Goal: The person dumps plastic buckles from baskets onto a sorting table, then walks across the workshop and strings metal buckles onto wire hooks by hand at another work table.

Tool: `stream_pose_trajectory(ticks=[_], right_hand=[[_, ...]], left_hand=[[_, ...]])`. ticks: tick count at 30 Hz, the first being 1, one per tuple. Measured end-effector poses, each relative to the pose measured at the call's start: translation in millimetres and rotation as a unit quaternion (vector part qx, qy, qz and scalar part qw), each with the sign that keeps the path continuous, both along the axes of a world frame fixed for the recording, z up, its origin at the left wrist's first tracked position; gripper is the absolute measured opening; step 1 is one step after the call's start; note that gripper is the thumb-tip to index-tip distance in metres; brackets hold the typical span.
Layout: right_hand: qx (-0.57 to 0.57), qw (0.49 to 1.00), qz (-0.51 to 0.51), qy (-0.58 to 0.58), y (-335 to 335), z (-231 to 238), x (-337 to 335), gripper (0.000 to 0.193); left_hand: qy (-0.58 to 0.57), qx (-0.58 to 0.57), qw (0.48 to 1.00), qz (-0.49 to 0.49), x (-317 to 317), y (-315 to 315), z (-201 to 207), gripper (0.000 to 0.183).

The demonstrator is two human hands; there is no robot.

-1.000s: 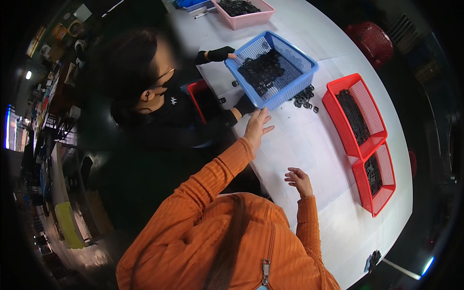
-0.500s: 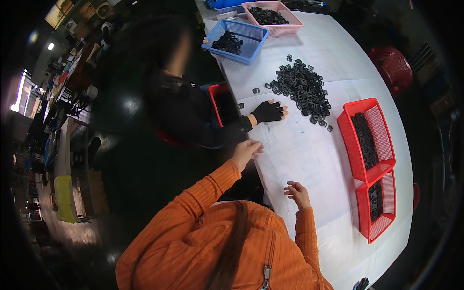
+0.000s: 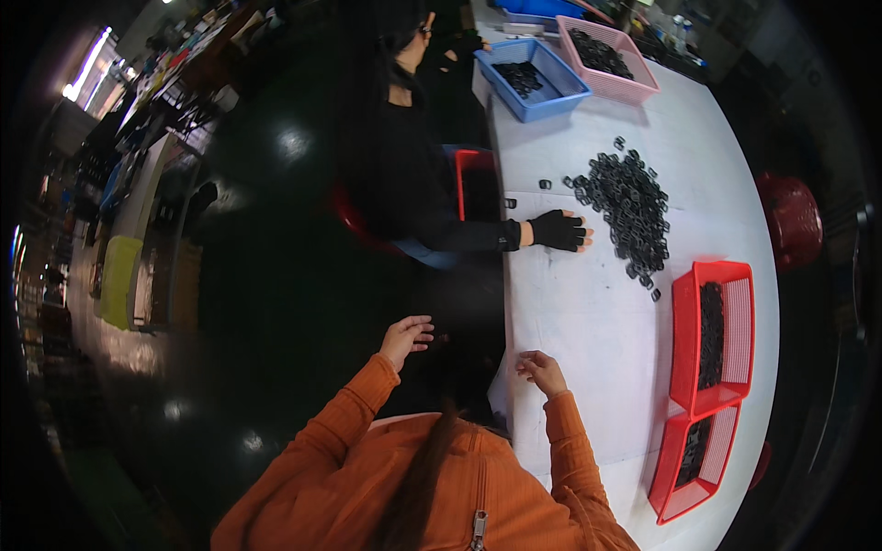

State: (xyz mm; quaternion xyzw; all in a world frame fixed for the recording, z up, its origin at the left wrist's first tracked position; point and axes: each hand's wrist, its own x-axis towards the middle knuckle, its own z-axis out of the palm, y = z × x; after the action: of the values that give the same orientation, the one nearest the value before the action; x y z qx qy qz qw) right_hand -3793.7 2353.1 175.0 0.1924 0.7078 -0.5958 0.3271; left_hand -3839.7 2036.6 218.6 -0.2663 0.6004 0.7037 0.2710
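My left hand is held out over the dark floor, left of the table edge, its fingers stretched and apart with nothing in them. Over the near left part of the white-covered table is my right hand, fingers loosely bent and a little apart. I see nothing in it. Farther up the table lies a loose pile of small black plastic buckle-like pieces. A co-worker's hand in a black fingerless glove rests flat on the table beside the pile.
Two red baskets holding black pieces stand along the right side. A blue basket and a pink basket with black pieces are at the far end. The co-worker sits at the left, beside a red bin. A red chair stands beyond.
My left hand has moved left, away from the table edge. My right hand has shifted slightly left, its fingers more bent. The view has turned, moving the table contents right and down.
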Motion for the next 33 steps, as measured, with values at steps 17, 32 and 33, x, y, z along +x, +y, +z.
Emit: stream_pose_trajectory(ticks=[17,32,33], right_hand=[[0.023,0.96,0.28,0.013,-293,-3,14,0.024],[0.247,0.909,0.253,0.221,-243,-1,65,0.021],[0.278,0.898,0.184,0.286,-216,-8,65,0.018]], left_hand=[[0.023,0.003,0.975,0.22,279,-242,-27,0.025],[0.021,-0.156,0.877,0.455,336,-376,4,0.02],[0.022,-0.136,0.907,0.398,311,-352,3,0.021]])
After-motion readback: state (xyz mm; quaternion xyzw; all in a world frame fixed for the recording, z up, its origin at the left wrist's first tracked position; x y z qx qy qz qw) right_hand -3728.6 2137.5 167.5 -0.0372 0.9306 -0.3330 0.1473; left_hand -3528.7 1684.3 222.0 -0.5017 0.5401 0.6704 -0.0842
